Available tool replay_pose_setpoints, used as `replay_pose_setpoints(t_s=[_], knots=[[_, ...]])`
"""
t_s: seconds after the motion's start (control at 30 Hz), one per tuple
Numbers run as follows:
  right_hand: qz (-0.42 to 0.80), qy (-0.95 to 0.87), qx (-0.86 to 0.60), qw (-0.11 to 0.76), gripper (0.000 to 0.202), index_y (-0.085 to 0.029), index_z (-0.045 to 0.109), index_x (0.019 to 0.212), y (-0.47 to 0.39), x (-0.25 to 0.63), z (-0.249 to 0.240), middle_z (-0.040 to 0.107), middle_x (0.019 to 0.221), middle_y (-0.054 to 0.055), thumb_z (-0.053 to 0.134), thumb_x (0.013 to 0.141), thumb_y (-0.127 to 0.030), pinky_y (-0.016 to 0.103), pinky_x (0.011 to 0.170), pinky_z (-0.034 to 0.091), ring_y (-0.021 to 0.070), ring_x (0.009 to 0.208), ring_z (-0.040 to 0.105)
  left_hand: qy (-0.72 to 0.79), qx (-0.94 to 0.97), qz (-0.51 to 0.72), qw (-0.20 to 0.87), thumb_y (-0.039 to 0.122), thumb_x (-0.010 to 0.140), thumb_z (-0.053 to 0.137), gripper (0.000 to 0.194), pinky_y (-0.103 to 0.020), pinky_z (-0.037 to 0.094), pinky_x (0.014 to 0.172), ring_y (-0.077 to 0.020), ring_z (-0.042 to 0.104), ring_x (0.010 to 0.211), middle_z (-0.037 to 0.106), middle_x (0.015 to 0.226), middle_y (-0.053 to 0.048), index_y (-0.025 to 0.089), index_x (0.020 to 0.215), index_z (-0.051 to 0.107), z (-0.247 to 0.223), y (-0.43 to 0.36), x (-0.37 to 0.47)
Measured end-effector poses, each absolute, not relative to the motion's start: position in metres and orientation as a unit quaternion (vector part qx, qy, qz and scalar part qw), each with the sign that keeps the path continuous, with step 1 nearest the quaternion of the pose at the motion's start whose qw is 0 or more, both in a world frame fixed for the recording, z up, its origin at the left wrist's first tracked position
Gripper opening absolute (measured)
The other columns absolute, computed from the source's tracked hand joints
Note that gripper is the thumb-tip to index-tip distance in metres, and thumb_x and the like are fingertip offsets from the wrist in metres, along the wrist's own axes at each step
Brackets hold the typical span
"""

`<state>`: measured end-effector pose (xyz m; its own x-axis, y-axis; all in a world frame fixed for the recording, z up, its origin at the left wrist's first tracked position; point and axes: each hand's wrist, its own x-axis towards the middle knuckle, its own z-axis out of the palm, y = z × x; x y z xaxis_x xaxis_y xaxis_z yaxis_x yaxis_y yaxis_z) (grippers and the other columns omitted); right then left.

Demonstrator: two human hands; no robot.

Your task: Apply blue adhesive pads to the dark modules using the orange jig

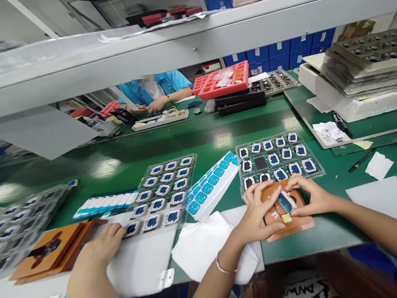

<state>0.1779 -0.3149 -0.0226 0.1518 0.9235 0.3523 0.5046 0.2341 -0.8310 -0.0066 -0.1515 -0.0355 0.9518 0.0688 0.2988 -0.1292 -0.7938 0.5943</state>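
Observation:
My left hand [260, 211], with a bangle at the wrist, grips the left side of an orange-brown fixture block [306, 223]. Its index finger reaches to a small watch case [286, 202] with a dark, glossy face and pale frame, tilted above the block. My right hand [310, 195] pinches that watch case from the right. A small yellow tab [287, 217] shows just below it. Behind my hands lies a clear tray [322, 173] of similar watch cases, most with blue faces; one pocket shows only a dark square.
At left, a co-worker's hand [101, 247] is beside another orange fixture [43, 253]. Blue film sheets [211, 185], a second tray [162, 190] and white cloth [200, 245] lie between. Another person [157, 89] sits opposite. A grey shelf beam [188, 47] crosses above; stacked trays [370, 71] stand right.

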Motion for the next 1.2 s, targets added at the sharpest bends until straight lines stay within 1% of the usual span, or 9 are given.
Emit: replay_pose_setpoints(t_s=[0.1,0.23,0.3,0.37,0.47,0.67,0.77,0.87,1.2], knots=[[0.325,-0.561,-0.548,0.529,0.050,-0.022,0.049,0.112,-0.314,0.184,-0.024,0.063,0.106,0.007,0.076,0.077,-0.045,0.037,0.088,0.051,0.0215,0.102,0.064,0.097,0.924,0.220,0.298,0.063,0.090,0.047,0.065,-0.055,0.024,0.110,-0.0327,0.032,0.132,0.042,0.144,-0.010,0.034,0.148,0.037,-0.034,-0.134,-0.008],[0.378,-0.533,-0.531,0.539,0.049,-0.023,0.049,0.110,-0.315,0.190,-0.023,0.065,0.105,0.007,0.075,0.077,-0.048,0.037,0.088,0.050,0.0219,0.101,0.065,0.368,0.862,0.246,0.249,0.048,0.088,0.055,0.048,-0.040,0.038,0.104,-0.0271,0.046,0.127,0.054,0.137,-0.008,0.025,0.130,0.052,-0.026,-0.090,-0.018],[0.372,-0.539,-0.534,0.535,0.048,-0.023,0.051,0.109,-0.316,0.191,-0.023,0.065,0.106,0.007,0.075,0.077,-0.048,0.036,0.087,0.050,0.0216,0.101,0.065,0.454,0.832,0.224,0.227,0.042,0.090,0.053,0.045,-0.039,0.041,0.103,-0.0280,0.051,0.123,0.056,0.135,-0.011,0.020,0.129,0.052,-0.026,-0.070,-0.025],[0.369,-0.543,-0.541,0.525,0.048,-0.023,0.051,0.110,-0.317,0.193,-0.023,0.065,0.106,0.007,0.075,0.077,-0.049,0.036,0.086,0.050,0.0219,0.100,0.064,0.500,0.816,0.202,0.208,0.038,0.090,0.053,0.046,-0.043,0.035,0.108,-0.0314,0.050,0.125,0.056,0.134,-0.017,0.015,0.129,0.050,-0.029,-0.057,-0.031],[0.378,-0.537,-0.549,0.517,0.052,-0.023,0.050,0.112,-0.317,0.194,-0.025,0.066,0.105,0.007,0.074,0.076,-0.052,0.037,0.085,0.050,0.0226,0.098,0.065,0.541,0.804,0.155,0.190,0.035,0.086,0.057,0.049,-0.044,0.028,0.114,-0.0347,0.042,0.134,0.052,0.139,-0.019,0.012,0.129,0.050,-0.036,-0.048,-0.031],[0.385,-0.532,-0.546,0.520,0.056,-0.024,0.050,0.113,-0.317,0.197,-0.028,0.066,0.101,0.007,0.073,0.075,-0.057,0.035,0.080,0.052,0.0231,0.094,0.065,0.581,0.789,0.084,0.182,0.043,0.076,0.068,0.048,-0.043,0.035,0.108,-0.0378,0.038,0.136,0.049,0.140,-0.016,0.018,0.117,0.060,-0.026,-0.031,-0.015],[0.374,-0.537,-0.546,0.522,0.055,-0.024,0.050,0.114,-0.317,0.198,-0.030,0.066,0.103,0.007,0.073,0.076,-0.056,0.035,0.082,0.052,0.0236,0.097,0.066,0.615,0.762,0.058,0.196,0.046,0.072,0.072,0.045,-0.043,0.045,0.096,-0.0390,0.053,0.122,0.049,0.134,-0.021,0.015,0.105,0.063,-0.021,-0.018,-0.011],[0.356,-0.543,-0.553,0.523,0.055,-0.025,0.050,0.117,-0.316,0.199,-0.032,0.066,0.108,0.009,0.072,0.077,-0.056,0.036,0.083,0.053,0.0244,0.100,0.066,0.634,0.741,0.046,0.216,0.046,0.074,0.072,0.049,-0.040,0.050,0.088,-0.0346,0.064,0.106,0.049,0.130,-0.023,0.012,0.106,0.060,-0.025,-0.012,-0.010],[0.373,-0.534,-0.553,0.520,0.057,-0.026,0.051,0.117,-0.319,0.204,-0.037,0.066,0.113,0.011,0.073,0.076,-0.058,0.038,0.086,0.054,0.0262,0.104,0.067,0.625,0.742,0.082,0.230,0.049,0.070,0.077,0.052,-0.033,0.047,0.095,-0.0292,0.061,0.112,0.041,0.132,-0.016,0.016,0.106,0.061,-0.038,-0.004,-0.012]])
